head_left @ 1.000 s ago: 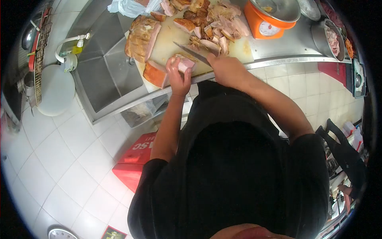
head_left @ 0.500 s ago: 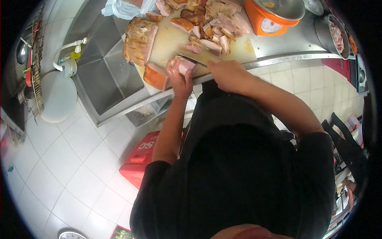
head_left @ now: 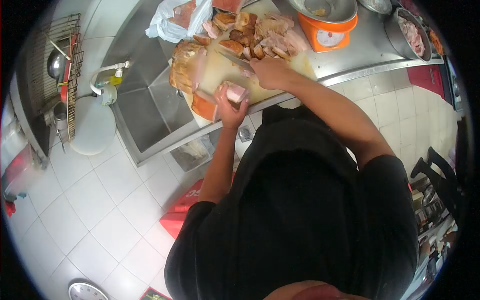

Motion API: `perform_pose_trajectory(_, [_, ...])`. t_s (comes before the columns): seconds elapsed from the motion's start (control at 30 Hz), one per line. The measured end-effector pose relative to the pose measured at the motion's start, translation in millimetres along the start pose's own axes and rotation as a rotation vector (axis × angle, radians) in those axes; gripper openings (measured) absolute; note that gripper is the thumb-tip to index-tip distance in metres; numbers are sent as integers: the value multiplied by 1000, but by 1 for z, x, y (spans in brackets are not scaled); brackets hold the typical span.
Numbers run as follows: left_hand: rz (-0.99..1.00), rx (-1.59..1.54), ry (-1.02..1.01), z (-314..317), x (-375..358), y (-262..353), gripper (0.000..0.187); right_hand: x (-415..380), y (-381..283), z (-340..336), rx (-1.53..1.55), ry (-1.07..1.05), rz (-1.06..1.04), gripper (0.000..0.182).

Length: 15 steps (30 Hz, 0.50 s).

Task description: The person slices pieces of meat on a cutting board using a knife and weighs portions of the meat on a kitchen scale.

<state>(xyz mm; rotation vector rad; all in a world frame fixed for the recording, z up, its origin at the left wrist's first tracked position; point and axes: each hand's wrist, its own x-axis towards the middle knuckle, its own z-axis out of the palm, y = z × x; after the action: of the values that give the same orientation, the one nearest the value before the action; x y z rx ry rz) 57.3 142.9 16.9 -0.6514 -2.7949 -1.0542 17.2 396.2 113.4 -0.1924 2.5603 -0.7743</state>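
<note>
My left hand (head_left: pixel 231 114) is closed round a block of pork (head_left: pixel 237 93) near the front edge of the cutting board (head_left: pixel 220 72). In my right hand (head_left: pixel 270 74) is a knife (head_left: pixel 234 59), its blade pointing left across the board, apart from the held block. A browned slab of meat (head_left: pixel 185 67) lies left of the blade. Beside my left wrist sits a smaller orange-skinned chunk (head_left: pixel 204 106). Cut meat pieces (head_left: pixel 275 36) are heaped behind the knife.
An orange scale (head_left: pixel 325 37) with a metal pan stands at the back right. Further right is a metal pot (head_left: pixel 412 37) of raw meat. A steel sink (head_left: pixel 150 112) is on the left. A plastic bag (head_left: pixel 172 25) with meat sits behind it.
The knife has moved away from the held block, up and to the left over the board with my right hand. My left hand keeps its hold on the pork. The camera view has shifted.
</note>
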Motion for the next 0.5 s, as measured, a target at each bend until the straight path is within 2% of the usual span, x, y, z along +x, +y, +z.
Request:
perform_pose_trajectory(0.1, [-37, -159, 54, 8, -1, -8, 83, -27, 7, -21, 67, 65, -26, 40])
perform_pose_trajectory(0.2, [-98, -347, 137, 15, 2, -18, 83, -48, 19, -22, 139, 121, 41, 32])
perform_pose_trajectory(0.3, [-432, -718, 128, -4, 16, 10, 74, -57, 41, 5, 259, 178, 34, 31])
perform_pose_trajectory(0.4, [-587, -1118, 217, -18, 27, 30, 59, -75, 54, 14, 374, 190, -21, 28])
perform_pose_trajectory(0.5, [-534, -1265, 244, -29, 35, 33, 56, -102, 75, 10, 472, 172, -63, 23])
